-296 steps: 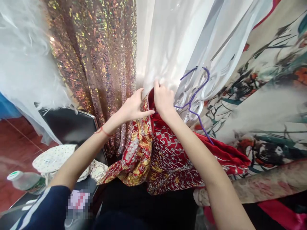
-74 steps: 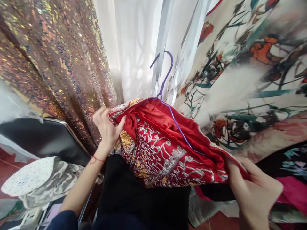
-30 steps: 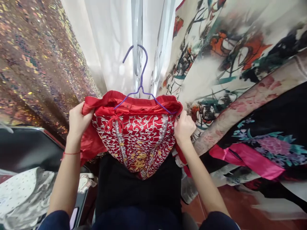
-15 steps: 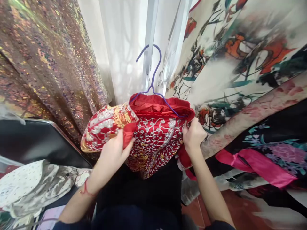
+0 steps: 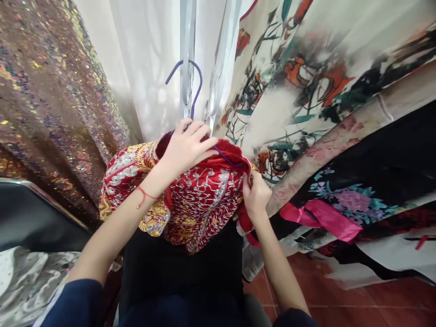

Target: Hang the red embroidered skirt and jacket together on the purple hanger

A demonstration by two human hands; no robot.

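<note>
Purple hanger [image 5: 190,88] shoulders hidden under left hand [image 5: 185,147] and red garment [image 5: 200,200]; garment's lower part hidden by lap.

Daylight is diffused through the white curtain [image 5: 150,68]; sequins are lit with glints, while edges are stretched and blurred.
</note>
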